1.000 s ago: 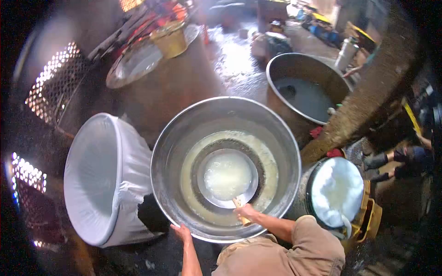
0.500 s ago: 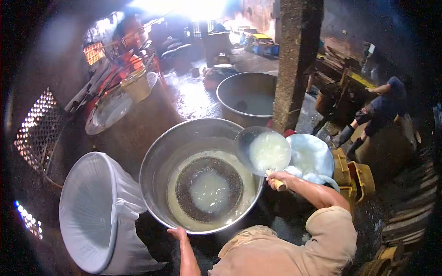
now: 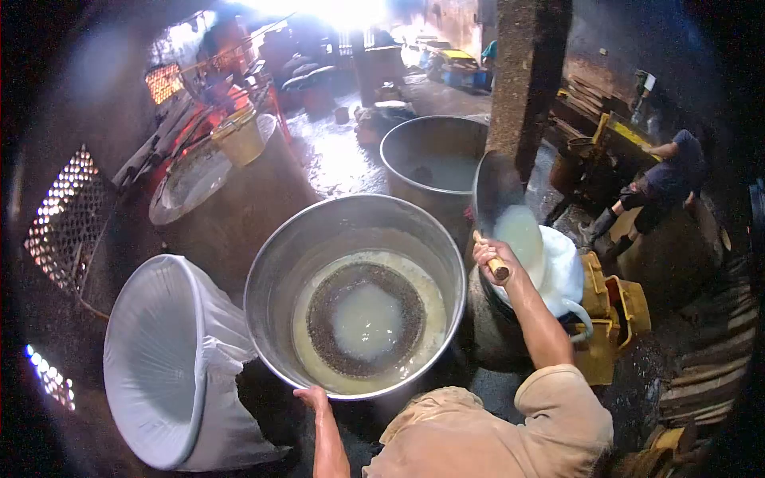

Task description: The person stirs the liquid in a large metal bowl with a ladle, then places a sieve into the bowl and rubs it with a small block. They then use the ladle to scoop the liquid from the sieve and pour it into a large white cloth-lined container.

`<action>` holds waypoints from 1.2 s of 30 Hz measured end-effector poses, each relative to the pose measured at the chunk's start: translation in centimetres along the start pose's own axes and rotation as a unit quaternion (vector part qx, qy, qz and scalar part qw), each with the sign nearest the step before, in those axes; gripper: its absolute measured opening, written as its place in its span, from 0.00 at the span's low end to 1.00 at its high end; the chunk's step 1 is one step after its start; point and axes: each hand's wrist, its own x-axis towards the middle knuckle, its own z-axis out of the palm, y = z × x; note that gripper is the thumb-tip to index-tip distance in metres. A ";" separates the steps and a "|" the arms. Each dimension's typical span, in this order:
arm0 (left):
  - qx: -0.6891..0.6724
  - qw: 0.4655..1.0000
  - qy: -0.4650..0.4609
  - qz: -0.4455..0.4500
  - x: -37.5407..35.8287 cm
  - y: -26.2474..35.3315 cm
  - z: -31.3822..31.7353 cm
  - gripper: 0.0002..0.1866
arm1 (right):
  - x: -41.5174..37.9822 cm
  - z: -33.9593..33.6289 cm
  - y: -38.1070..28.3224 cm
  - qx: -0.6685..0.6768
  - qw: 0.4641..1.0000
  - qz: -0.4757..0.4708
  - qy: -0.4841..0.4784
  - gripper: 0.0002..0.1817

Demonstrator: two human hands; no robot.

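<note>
A large round metal vat (image 3: 267, 303) stands in front of me, with cloudy pale liquid and a dark speckled ring at its bottom. My left hand (image 3: 312, 397) rests against the near rim, fingers stretched out to the left. My right hand (image 3: 492, 256) is wrapped round the wooden handle of a wide, dark scoop (image 3: 496, 185). The scoop is tipped steeply, and whitish liquid (image 3: 519, 235) runs from it into a container lined with white cloth (image 3: 564, 267). My forearm and the scoop hide part of that container.
A white cloth-covered hoop (image 3: 191, 350) stands left of the vat. Behind are another metal vat (image 3: 434, 187) and a concrete pillar (image 3: 530, 80). Yellow crates (image 3: 602, 319) sit at the right. A co-worker (image 3: 669, 175) bends over farther back. A yellow bucket (image 3: 237, 135) is at left.
My right hand has moved up and to the right with the scoop, which has gone from nearly level and full to steeply tipped and pouring. The left hand stays at the vat's rim.
</note>
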 end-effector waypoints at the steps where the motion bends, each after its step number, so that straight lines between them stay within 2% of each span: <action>1: 0.031 0.999 -0.001 -0.018 0.2 0.1 0.1 0.17 | 1.0 0.1 0.5 0.009 1.000 -0.009 -0.014 0.06; 3: 0.040 0.999 0.013 -0.028 -0.5 1.2 0.2 0.17 | 4.3 -1.4 1.3 -0.049 0.996 -0.069 -0.041 0.05; 5: 0.080 0.995 0.061 -0.004 -0.8 1.4 0.2 0.18 | 6.8 -2.5 4.0 -0.137 0.985 -0.103 -0.020 0.05; 6: 0.049 0.995 0.080 0.044 2.6 -4.5 2.0 0.21 | 7.9 -3.2 6.0 -0.208 0.967 -0.144 0.036 0.06; 7: 0.062 0.992 0.112 -0.014 1.9 -3.6 2.2 0.23 | 9.2 -4.2 8.0 -0.280 0.939 -0.179 0.091 0.06; 8: 0.099 0.990 0.100 -0.016 0.1 -0.8 1.1 0.23 | 10.4 -5.7 9.7 -0.288 0.940 -0.144 0.112 0.07; 9: 0.099 0.990 0.098 -0.030 1.9 -4.3 1.8 0.24 | 11.5 -7.2 11.3 -0.297 0.939 -0.108 0.134 0.08; 10: 0.051 0.996 0.064 -0.043 -0.1 -0.1 0.4 0.26 | 12.5 -8.6 12.9 -0.298 0.940 -0.078 0.145 0.08; 11: 0.087 0.987 0.130 0.040 0.8 -2.9 1.4 0.24 | 13.4 -10.1 14.5 -0.358 0.914 -0.036 0.189 0.08; 12: 0.083 0.995 0.058 -0.014 -0.3 0.1 0.1 0.25 | 14.2 -11.6 15.9 -0.416 0.880 0.007 0.228 0.08; 13: 0.121 0.990 0.062 -0.044 0.0 -0.2 0.0 0.28 | 15.6 -14.4 16.6 -0.398 0.880 0.075 0.249 0.08; 15: 0.153 0.985 0.081 -0.020 0.3 -1.4 0.1 0.32 | 17.8 -19.8 17.6 -0.436 0.823 0.199 0.305 0.07; 17: 0.193 0.976 0.087 -0.043 -0.2 -0.7 -0.2 0.32 | 20.0 -26.8 16.4 -0.474 0.771 0.261 0.335 0.08; 19: 0.194 0.974 0.094 -0.061 -0.3 -0.5 0.0 0.32 | 23.1 -34.2 13.9 -0.608 0.684 0.199 0.351 0.09; 20: 0.205 0.971 0.114 -0.049 -0.4 -0.8 0.1 0.32 | 25.1 -35.4 11.7 -0.673 0.627 0.186 0.346 0.10; 25: 0.199 0.970 0.112 -0.078 -0.7 -1.0 -0.1 0.32 | 36.9 -34.0 -2.7 -0.879 0.358 0.082 0.305 0.15; 26: 0.209 0.968 0.115 -0.079 -0.9 -0.7 -0.1 0.32 | 38.9 -30.6 -4.3 -0.959 0.156 0.063 0.227 0.27; 27: 0.219 0.966 0.115 -0.079 -1.0 -0.4 0.1 0.32 | 40.6 -28.2 -5.6 -0.938 0.164 0.078 0.295 0.33; 28: 0.206 0.968 0.108 -0.096 -1.0 -0.1 0.0 0.33 | 40.9 -21.8 -4.3 -0.952 0.155 0.094 0.246 0.35; 29: 0.211 0.966 0.105 -0.103 -1.2 0.3 0.1 0.33 | 41.9 -23.9 -6.9 -0.964 0.116 0.065 0.231 0.35; 32: 0.191 0.971 0.109 -0.095 -1.3 0.4 0.1 0.34 | 42.9 -24.5 -8.4 -0.964 0.059 0.109 0.236 0.24; 34: 0.187 0.971 0.104 -0.103 -1.4 0.7 0.0 0.34 | 41.0 -29.8 -8.9 -0.951 0.117 0.158 0.239 0.21; 35: 0.181 0.972 0.100 -0.108 -1.4 1.1 0.1 0.34 | 39.7 -33.0 -8.9 -0.935 0.165 0.188 0.252 0.20; 36: 0.177 0.971 0.106 -0.125 -1.4 1.3 0.2 0.35 | 37.8 -38.2 -9.7 -0.890 0.292 0.230 0.265 0.20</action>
